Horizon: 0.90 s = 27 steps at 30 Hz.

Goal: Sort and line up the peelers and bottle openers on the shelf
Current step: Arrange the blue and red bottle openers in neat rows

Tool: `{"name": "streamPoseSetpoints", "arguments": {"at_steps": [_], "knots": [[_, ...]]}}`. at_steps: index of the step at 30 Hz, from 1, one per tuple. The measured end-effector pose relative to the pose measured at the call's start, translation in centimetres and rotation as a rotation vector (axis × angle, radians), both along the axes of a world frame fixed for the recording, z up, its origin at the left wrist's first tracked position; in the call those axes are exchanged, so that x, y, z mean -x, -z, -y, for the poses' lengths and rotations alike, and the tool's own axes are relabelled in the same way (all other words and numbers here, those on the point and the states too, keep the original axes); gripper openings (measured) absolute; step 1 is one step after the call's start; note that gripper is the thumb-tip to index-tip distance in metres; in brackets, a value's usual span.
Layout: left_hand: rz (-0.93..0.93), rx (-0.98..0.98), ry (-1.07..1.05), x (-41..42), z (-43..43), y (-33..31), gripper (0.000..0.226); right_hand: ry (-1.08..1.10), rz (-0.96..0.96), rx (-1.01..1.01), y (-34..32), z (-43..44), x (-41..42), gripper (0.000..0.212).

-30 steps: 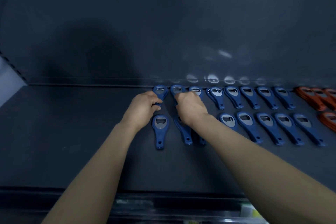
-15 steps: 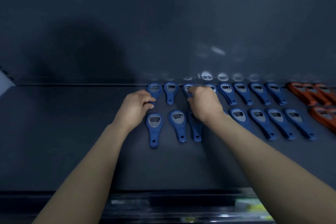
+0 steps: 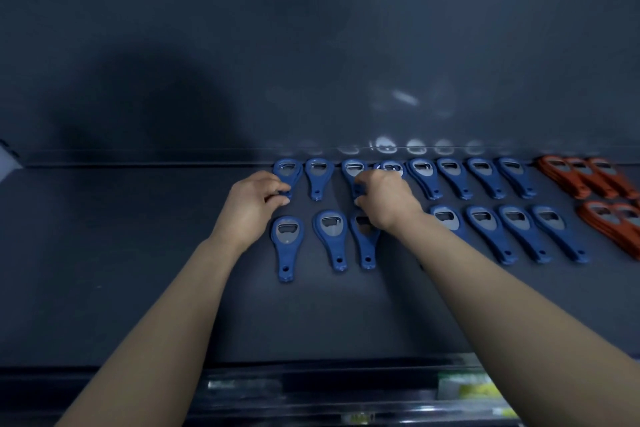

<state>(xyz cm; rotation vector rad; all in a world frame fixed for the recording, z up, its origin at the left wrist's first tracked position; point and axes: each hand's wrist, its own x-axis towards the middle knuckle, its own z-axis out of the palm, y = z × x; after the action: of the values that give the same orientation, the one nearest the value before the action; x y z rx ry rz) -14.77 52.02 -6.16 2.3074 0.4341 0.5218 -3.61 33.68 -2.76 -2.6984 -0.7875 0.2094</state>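
**Dark shelf (image 3: 138, 270): back row of blue openers under adjustment**

The far-left opener (image 3: 287, 168) lies flat in the back row, with its metal head toward the back wall (image 3: 311, 45) and its handle toward the person. Its long axis runs front to back. The left hand (image 3: 252, 204) pinches its handle end with curled fingers. The right hand (image 3: 384, 201) is curled over the handle of the third opener (image 3: 353, 168) in the same row, and that grip is partly hidden.

Blue bottle openers (image 3: 512, 222) fill two rows, all heads rearward. Orange openers (image 3: 581, 177) sit grouped at far right.

Judgement: swing each handle sideways until it is parallel with its neighbours, with even gaps and heads level along the wall. The near-row third opener (image 3: 365, 246) looks slightly askew and merits correction.
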Motion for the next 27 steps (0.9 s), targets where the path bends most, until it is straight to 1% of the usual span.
{"name": "streamPoseSetpoints", "arguments": {"at_steps": [5,10,14,18,22,25,27], "knots": [[-0.005,-0.022,-0.022,0.5,0.7,-1.4,0.008,-0.034,0.039,0.032,-0.1,-0.2,0.0,0.021],[-0.044,0.004,-0.027,1.4,1.9,-2.7,0.008,-0.062,0.077,-0.012,-0.4,0.1,0.8,0.022],[-0.164,0.026,0.000,2.2,2.7,-3.3,0.007,-0.132,0.095,-0.090,-0.8,0.7,2.5,0.017],[-0.280,-0.010,0.042,3.9,3.1,-3.6,0.010,-0.246,0.050,-0.099,-0.5,2.0,5.7,0.017],[-0.448,0.037,0.071,5.1,3.1,-4.5,0.025,-0.305,0.036,-0.045,-0.6,2.9,8.1,0.031],[-0.466,0.090,0.075,6.1,3.7,-4.8,0.031,-0.350,0.049,0.025,-0.4,3.1,9.3,0.031],[-0.465,0.106,0.109,7.1,4.5,-4.5,0.035,-0.375,0.109,0.058,-0.1,3.1,9.9,0.028]]}}
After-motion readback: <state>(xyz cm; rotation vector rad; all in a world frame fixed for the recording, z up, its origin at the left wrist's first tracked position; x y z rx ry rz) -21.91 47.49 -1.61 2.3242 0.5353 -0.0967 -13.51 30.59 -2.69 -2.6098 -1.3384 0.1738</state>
